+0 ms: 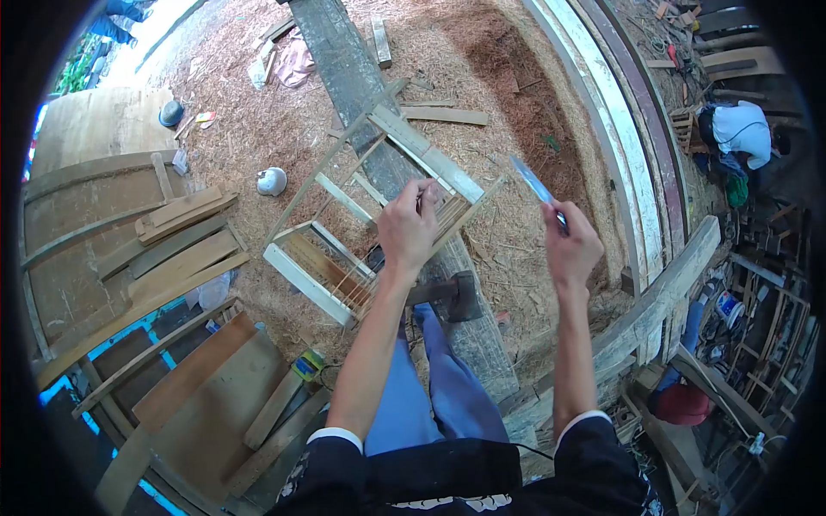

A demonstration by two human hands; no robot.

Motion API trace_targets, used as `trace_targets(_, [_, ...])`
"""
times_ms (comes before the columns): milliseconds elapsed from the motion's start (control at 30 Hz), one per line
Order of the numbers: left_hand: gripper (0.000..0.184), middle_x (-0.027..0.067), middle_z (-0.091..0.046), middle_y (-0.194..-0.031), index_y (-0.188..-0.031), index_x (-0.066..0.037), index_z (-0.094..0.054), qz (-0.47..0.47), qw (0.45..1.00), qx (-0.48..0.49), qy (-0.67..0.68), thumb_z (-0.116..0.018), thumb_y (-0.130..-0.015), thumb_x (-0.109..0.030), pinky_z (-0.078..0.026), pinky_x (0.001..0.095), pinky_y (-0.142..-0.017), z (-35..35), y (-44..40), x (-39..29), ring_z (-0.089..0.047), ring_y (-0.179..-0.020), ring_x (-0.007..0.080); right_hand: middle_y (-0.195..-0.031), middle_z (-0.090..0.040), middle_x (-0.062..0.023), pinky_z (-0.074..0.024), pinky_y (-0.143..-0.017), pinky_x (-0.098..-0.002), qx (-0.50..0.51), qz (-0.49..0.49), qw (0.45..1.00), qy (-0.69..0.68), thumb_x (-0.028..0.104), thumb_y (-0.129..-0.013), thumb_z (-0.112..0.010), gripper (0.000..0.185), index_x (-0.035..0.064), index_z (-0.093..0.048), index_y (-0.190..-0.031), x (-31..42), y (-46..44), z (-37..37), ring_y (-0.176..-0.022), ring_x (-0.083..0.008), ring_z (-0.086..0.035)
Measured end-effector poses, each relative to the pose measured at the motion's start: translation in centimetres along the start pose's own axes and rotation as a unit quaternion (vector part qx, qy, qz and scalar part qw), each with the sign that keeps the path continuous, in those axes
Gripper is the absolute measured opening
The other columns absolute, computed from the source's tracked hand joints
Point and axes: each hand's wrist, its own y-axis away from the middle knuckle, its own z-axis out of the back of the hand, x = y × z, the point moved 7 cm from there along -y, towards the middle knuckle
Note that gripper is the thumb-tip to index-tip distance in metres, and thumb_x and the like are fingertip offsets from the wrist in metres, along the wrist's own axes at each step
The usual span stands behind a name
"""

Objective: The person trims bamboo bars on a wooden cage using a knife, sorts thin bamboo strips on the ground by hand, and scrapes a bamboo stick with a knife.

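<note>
My right hand (571, 249) is closed around the handle of a knife (533, 180), its blade pointing up and to the left, off to the right of a wooden frame. My left hand (408, 225) is raised over that slatted wooden frame (343, 197), its fingers pinched together. Whatever the pinch holds, if anything, is too small to make out. The frame has light rails and thin rods, and lies across a long weathered plank (342, 64). Just below it, beside my left forearm, an axe (465, 297) with a dark head rests on the plank near my legs.
Wood shavings cover the ground. Boards (191, 249) are stacked at the left, near a white rounded object (272, 181). Long painted beams (607, 146) run along the right. Beyond them one person (742, 133) bends down among timber. A thick beam (654, 314) crosses at lower right.
</note>
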Motion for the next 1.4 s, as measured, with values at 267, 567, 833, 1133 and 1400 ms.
trace_targets(267, [0.017,0.0199,-0.072,-0.093,-0.105,-0.005,-0.07,-0.042,0.999,0.011,-0.009,-0.062,-0.098,-0.018,-0.055,0.0448,-0.072,-0.4,-0.2,-1.1,-0.07,-0.085,0.0381,-0.085,-0.073,-0.0055,-0.0527,-0.057,-0.0335,0.031,0.048,0.994,-0.093,0.025,-0.091,-0.076,0.014,0.0119,-0.072,-0.092,3.4,3.1,-2.2,-0.068,-0.0217,-0.072])
trace_targets(567, [0.014,0.0177,-0.069,-0.089,-0.103,0.002,-0.07,-0.069,0.997,0.007,-0.014,-0.063,-0.095,-0.006,-0.053,0.0399,-0.069,-0.2,0.1,-0.8,-0.068,-0.076,0.0319,-0.086,-0.073,-0.0052,-0.0521,-0.056,-0.0358,0.056,0.035,0.99,-0.122,0.031,-0.092,-0.075,0.019,0.0117,-0.072,-0.092,6.2,4.2,-4.2,-0.068,-0.0254,-0.071])
trace_targets(833, [0.013,0.0165,-0.067,-0.086,-0.102,0.001,-0.07,-0.094,0.995,-0.025,-0.022,-0.064,-0.091,-0.002,-0.051,0.041,-0.067,-0.3,0.2,-0.8,-0.066,-0.074,0.0334,-0.084,-0.072,-0.0053,-0.0499,-0.055,-0.0371,0.06,0.045,0.991,-0.114,0.032,-0.091,-0.075,0.021,0.0121,-0.072,-0.091,6.9,3.5,-4.3,-0.066,-0.0264,-0.069])
trace_targets(1133, [0.012,0.0174,-0.066,-0.084,-0.101,0.0,-0.071,-0.076,0.997,-0.005,-0.03,-0.066,-0.091,-0.002,-0.051,0.0423,-0.068,-0.5,0.5,-1.5,-0.066,-0.076,0.0356,-0.08,-0.071,-0.0026,-0.0473,-0.053,-0.0349,0.079,0.116,0.989,-0.053,0.032,-0.087,-0.078,0.019,0.0137,-0.072,-0.089,6.3,1.5,-2.7,-0.062,-0.0227,-0.067])
trace_targets(1400, [0.013,0.0161,-0.066,-0.083,-0.103,-0.002,-0.073,-0.113,0.993,0.007,-0.037,-0.067,-0.091,-0.003,-0.052,0.041,-0.068,-1.3,0.4,-1.6,-0.066,-0.076,0.0341,-0.081,-0.071,-0.0005,-0.0479,-0.054,-0.0364,0.042,0.154,0.987,-0.002,0.03,-0.088,-0.077,0.015,0.0165,-0.072,-0.09,5.0,1.9,-2.5,-0.062,-0.0222,-0.067])
